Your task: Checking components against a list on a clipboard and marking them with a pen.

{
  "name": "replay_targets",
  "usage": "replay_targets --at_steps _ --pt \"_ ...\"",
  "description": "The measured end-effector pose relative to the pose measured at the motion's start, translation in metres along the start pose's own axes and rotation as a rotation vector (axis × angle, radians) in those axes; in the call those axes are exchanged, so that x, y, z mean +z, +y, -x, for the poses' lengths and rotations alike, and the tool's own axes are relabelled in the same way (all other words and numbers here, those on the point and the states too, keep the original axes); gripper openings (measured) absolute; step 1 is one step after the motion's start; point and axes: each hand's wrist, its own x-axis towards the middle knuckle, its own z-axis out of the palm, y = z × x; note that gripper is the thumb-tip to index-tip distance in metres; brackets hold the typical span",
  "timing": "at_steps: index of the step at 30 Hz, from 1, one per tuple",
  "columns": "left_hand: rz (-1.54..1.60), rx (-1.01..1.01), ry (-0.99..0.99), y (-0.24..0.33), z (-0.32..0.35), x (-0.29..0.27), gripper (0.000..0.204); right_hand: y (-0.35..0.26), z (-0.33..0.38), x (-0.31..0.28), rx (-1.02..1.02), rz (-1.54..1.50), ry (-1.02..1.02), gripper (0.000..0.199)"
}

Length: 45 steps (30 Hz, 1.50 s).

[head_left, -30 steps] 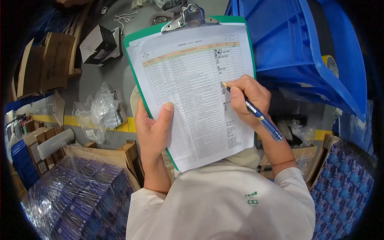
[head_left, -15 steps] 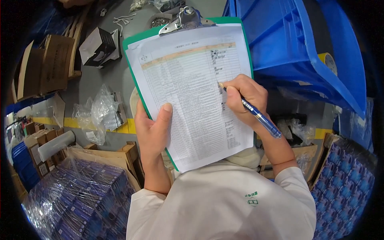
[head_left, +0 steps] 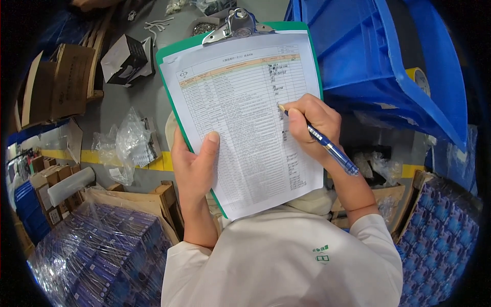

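A green clipboard (head_left: 168,51) with a silver metal clip (head_left: 240,25) lies in front of me, tilted slightly. Under the clip is a white printed form (head_left: 240,153), a table with an orange header row and handwriting in a column on its right side. My left hand (head_left: 197,158) grips the clipboard's left edge, thumb on top of the paper, other fingers hidden beneath. My right hand (head_left: 314,125) is closed round a blue pen (head_left: 332,148). The pen's tip touches or nearly touches the sheet in the handwritten column.
Large blue plastic bins (head_left: 358,51) stand at the upper right, with a yellow tape roll (head_left: 419,81) by them. Plastic-wrapped blue boxes (head_left: 112,250) are stacked lower left. Clear plastic wrap (head_left: 128,140) and an open black-and-white box (head_left: 125,60) lie on the floor at left.
My right hand and the pen have shifted very slightly up and left on the sheet. My left hand keeps its hold on the clipboard.
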Motion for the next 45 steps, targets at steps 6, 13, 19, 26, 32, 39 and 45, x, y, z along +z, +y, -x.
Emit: replay_targets --at_steps 6,13,19,26,32,39,45 --pt "0.007 0.009 0.014 0.007 -0.002 0.003 0.044 -0.004 -0.005 -0.002 0.001 0.003 0.009 0.007" --pt "0.018 -0.004 0.021 0.005 -0.001 0.001 0.044 -0.003 -0.002 0.000 0.030 -0.020 0.053 0.008" --pt "0.033 0.009 0.011 0.002 0.001 0.001 0.043 -0.003 0.000 -0.001 0.007 0.006 0.022 0.008" --pt "0.017 -0.004 0.004 0.004 0.002 0.001 0.042 -0.004 0.001 -0.001 0.029 0.008 0.020 0.008" --pt "0.036 0.001 0.005 0.004 0.001 0.002 0.043 -0.003 0.001 0.001 0.035 0.008 0.040 0.009" --pt "0.018 -0.009 0.031 0.007 0.000 0.002 0.042 -0.004 -0.001 -0.006 0.040 -0.023 0.053 0.010" --pt "0.079 -0.071 0.057 -0.013 -0.004 -0.005 0.047 0.005 0.005 -0.006 -0.158 -0.104 0.091 0.008"
